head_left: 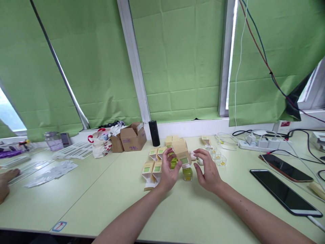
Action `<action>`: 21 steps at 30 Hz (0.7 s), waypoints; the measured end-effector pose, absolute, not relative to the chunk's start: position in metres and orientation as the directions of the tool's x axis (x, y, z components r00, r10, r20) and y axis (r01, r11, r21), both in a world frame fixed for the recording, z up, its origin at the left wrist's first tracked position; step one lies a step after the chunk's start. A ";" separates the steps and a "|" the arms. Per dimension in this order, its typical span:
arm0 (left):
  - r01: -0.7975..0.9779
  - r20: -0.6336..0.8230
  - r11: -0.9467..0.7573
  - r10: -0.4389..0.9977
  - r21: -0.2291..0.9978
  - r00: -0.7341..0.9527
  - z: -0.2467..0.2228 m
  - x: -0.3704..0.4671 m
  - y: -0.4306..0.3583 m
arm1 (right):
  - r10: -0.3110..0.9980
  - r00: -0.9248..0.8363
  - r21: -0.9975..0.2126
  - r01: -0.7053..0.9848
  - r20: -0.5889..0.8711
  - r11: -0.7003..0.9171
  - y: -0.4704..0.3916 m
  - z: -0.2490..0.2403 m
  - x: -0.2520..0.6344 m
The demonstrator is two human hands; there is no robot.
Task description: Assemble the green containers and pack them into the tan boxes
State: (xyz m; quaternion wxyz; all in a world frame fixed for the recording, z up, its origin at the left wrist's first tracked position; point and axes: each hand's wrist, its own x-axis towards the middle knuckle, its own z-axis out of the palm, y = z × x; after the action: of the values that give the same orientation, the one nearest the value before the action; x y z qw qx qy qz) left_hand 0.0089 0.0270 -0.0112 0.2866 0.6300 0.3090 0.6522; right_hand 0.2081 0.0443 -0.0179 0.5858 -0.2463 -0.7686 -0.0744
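Observation:
My left hand (169,169) is closed on a small kraft cardboard box (181,150) with a green label, held tilted above the table. Just under its lower edge stands a small clear bottle (187,173) with yellow-green contents; whether the box touches it I cannot tell. To the right of them, my right hand (207,169) has its thumb and fingers apart and holds nothing visible. More small cardboard boxes (147,168) with green labels stand in a group left of my left hand. Several clear containers (220,160) with yellow bits lie behind my right hand.
Two phones (281,191) and a white power strip (266,146) with cables occupy the right side. Along the back stand a black cylinder (154,133), an open carton (133,138) and a cloth bag (101,144). Another person's hand (10,176) rests by plastic trays at far left.

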 end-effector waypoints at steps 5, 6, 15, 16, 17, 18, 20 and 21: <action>-0.034 0.613 -0.617 0.786 0.786 -0.078 -0.004 0.011 0.025 | 0.318 -0.241 -0.196 0.423 0.917 0.885 0.044 -0.020 0.208; -0.039 0.607 -0.610 0.791 0.791 -0.080 -0.003 0.012 0.024 | 0.327 -0.253 -0.205 0.411 0.911 0.888 0.045 -0.020 0.208; -0.009 0.569 -0.571 0.819 0.821 -0.074 -0.002 0.014 0.023 | 0.408 -0.312 -0.304 0.332 0.858 0.893 0.044 -0.024 0.205; -0.007 0.568 -0.570 0.819 0.821 -0.079 -0.002 0.014 0.024 | 0.409 -0.315 -0.308 0.323 0.856 0.895 0.043 -0.024 0.205; -0.003 0.567 -0.570 0.819 0.822 -0.086 -0.003 0.014 0.024 | 0.409 -0.316 -0.313 0.314 0.856 0.897 0.042 -0.024 0.204; 0.003 0.566 -0.568 0.819 0.823 -0.092 -0.003 0.014 0.025 | 0.411 -0.315 -0.319 0.305 0.855 0.897 0.042 -0.023 0.204; 0.018 0.562 -0.564 0.821 0.826 -0.102 -0.005 0.014 0.026 | 0.420 -0.302 -0.339 0.284 0.856 0.897 0.040 -0.022 0.202; 0.024 0.559 -0.560 0.823 0.828 -0.101 -0.005 0.014 0.026 | 0.427 -0.294 -0.354 0.271 0.855 0.895 0.040 -0.021 0.202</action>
State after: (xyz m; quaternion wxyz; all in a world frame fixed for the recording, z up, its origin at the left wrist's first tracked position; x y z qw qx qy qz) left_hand 0.0141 0.0257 -0.0051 0.3066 0.5962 0.3551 0.6515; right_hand 0.2017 0.0397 -0.0213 0.5530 -0.2177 -0.8011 0.0706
